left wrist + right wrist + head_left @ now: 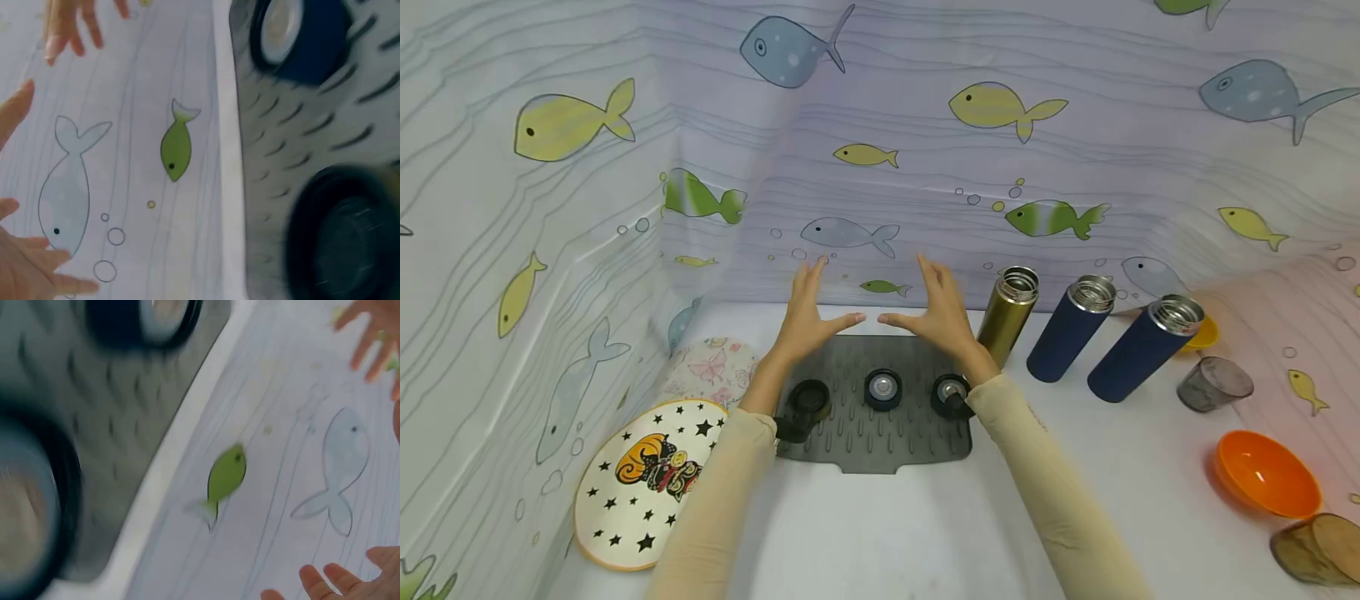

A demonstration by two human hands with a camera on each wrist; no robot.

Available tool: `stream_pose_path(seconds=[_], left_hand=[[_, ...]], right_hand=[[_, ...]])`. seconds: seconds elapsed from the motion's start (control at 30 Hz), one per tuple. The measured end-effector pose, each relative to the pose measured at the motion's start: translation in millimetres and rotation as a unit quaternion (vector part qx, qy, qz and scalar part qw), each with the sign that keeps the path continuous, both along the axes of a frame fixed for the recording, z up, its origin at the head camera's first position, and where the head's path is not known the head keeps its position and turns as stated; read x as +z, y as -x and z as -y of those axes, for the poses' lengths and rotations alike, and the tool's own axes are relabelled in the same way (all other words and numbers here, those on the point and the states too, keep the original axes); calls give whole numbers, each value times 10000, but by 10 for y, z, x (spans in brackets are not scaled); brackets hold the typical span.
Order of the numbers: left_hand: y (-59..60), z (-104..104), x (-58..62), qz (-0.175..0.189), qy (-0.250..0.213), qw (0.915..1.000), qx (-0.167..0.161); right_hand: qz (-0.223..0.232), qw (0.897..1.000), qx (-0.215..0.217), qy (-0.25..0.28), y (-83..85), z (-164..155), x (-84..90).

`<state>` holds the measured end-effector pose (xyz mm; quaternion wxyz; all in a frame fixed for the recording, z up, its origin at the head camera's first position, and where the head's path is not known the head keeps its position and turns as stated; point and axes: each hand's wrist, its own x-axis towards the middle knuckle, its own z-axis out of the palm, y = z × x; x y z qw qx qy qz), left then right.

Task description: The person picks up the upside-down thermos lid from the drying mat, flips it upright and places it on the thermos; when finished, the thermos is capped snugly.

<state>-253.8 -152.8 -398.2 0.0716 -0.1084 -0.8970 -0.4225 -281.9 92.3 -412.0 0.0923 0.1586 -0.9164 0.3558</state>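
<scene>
Both hands are held up with straight, spread fingers, holding nothing. My left hand and right hand hover side by side above the back edge of a grey ribbed mat, thumbs pointing at each other. Three black lids lie on the mat: left, middle and right. The left wrist view shows left-hand fingers low left and two blurred lids. The right wrist view shows right-hand fingertips and the mat.
To the right of the mat stand an open gold bottle and two navy bottles. Farther right are a grey cup, an orange bowl and a wooden cup. A star plate and floral plate lie left. Fish-print walls enclose the table.
</scene>
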Motion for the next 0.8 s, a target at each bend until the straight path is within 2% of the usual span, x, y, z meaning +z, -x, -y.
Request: stream_pose_path(seconds=[0.1, 0.23, 0.47, 0.6, 0.8], left_hand=[[-172, 27, -61, -27, -632, 9980, -51], [-387, 92, -197, -123, -967, 9952, -35], [-730, 216, -499, -154, -1270, 9913, 312], [-868, 259, -661, -98, -1378, 9895, 414], [-990, 299, -835, 196, -1326, 9897, 508]], right_hand=[[408, 9959, 164, 794, -145, 33, -51], [824, 9858, 372, 1418, -311, 65, -96], [1581, 9476, 763, 2668, -531, 99, -133], [1891, 9366, 841, 2827, -658, 141, -185], [1958, 9291, 1041, 2960, -796, 240, -309]])
